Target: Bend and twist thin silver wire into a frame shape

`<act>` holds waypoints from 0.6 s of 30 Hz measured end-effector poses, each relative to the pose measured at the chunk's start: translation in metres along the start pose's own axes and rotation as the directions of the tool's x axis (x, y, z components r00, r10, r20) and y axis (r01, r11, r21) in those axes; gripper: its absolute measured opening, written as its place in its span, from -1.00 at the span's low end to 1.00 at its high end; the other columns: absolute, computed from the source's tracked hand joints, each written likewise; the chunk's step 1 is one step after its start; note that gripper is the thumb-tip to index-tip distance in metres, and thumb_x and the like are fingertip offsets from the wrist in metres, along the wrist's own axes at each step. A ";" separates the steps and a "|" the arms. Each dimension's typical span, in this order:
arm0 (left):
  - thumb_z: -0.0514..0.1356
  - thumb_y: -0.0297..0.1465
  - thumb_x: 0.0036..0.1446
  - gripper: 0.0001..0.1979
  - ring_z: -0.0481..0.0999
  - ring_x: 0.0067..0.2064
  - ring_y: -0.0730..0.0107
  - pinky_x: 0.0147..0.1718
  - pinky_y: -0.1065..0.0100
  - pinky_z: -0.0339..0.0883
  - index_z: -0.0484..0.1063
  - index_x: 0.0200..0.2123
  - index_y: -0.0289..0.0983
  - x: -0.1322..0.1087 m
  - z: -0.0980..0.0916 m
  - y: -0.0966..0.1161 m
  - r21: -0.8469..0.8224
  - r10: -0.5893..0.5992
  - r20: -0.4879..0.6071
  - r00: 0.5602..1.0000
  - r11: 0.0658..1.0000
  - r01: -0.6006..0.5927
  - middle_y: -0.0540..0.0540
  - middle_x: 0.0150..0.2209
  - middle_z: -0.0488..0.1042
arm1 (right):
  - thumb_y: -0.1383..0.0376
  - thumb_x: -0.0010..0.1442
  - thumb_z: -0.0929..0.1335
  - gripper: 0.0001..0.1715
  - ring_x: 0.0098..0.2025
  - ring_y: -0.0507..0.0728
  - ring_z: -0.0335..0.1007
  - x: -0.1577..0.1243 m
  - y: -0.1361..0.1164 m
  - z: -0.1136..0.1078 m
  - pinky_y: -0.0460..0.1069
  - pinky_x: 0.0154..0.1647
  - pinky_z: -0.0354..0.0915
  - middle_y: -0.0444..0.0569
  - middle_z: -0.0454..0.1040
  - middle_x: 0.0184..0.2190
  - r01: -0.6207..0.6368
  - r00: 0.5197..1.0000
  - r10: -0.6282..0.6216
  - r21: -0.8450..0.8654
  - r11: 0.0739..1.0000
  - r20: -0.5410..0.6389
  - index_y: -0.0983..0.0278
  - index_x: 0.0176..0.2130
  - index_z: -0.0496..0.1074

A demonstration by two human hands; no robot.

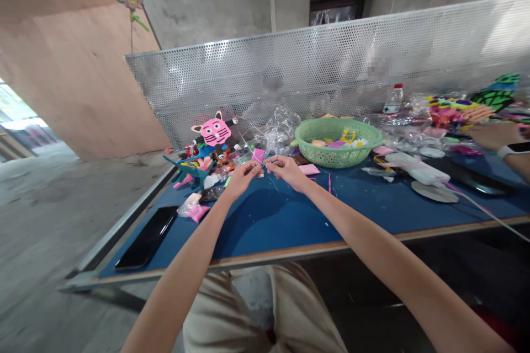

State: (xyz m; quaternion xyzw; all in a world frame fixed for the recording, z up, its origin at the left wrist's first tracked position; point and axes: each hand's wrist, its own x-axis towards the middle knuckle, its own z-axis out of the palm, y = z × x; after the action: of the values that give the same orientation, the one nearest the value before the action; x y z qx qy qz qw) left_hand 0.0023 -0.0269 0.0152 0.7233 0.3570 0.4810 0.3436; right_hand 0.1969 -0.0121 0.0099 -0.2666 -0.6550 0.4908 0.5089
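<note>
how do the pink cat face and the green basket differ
Colour: the cat face is pink with black markings; the basket is light green.
Shape: the cat face looks flat; the basket is a perforated bowl.
Place: the cat face is left of the left hand; the basket right of the right hand.
Both are toward the back of the blue table.

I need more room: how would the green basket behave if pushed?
The green basket looks like thin perforated plastic, so it is probably light and slightly flexible. Its wide, low shape suggests sliding rather than tipping, though the small pieces inside might shift.
</note>
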 end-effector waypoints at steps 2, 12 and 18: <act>0.24 -0.09 0.17 -0.65 0.49 -0.26 0.36 -0.17 0.33 0.39 0.47 -0.28 -0.30 0.000 -0.001 0.000 -0.007 -0.007 0.001 1.000 1.000 0.007 -0.06 -0.32 0.51 | 0.02 0.07 0.47 -0.55 -0.59 -0.07 0.11 0.000 0.001 0.000 -0.09 -0.56 0.03 -0.16 0.41 -0.52 -0.004 1.000 0.004 0.016 1.000 0.010 0.30 -0.18 0.50; 0.25 -0.07 0.16 -0.64 0.40 -0.28 0.42 -0.18 0.37 0.36 0.41 -0.33 -0.28 -0.002 -0.005 -0.001 -0.092 -0.028 0.100 0.995 0.995 0.038 -0.02 -0.35 0.39 | 0.06 0.02 0.53 -0.53 -0.59 -0.12 -0.09 -0.004 -0.003 0.005 -0.12 -0.58 -0.12 -0.28 0.18 -0.53 -0.176 0.966 0.096 0.342 0.923 0.239 0.26 -0.23 0.35; 0.27 -0.09 0.15 -0.67 0.42 -0.25 0.40 -0.15 0.36 0.37 0.44 -0.26 -0.26 -0.003 -0.009 -0.003 -0.085 -0.065 0.156 0.986 0.993 0.079 -0.03 -0.33 0.41 | 0.10 0.08 0.52 -0.57 -0.59 -0.12 -0.16 -0.007 -0.009 0.000 -0.13 -0.57 -0.16 -0.31 0.06 -0.55 -0.301 0.900 0.153 0.327 0.896 0.408 0.27 -0.25 0.32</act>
State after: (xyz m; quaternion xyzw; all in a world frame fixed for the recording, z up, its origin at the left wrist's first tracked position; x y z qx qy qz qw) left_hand -0.0079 -0.0268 0.0144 0.7283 0.3330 0.4271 0.4198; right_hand 0.2006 -0.0214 0.0148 -0.1405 -0.5948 0.7072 0.3554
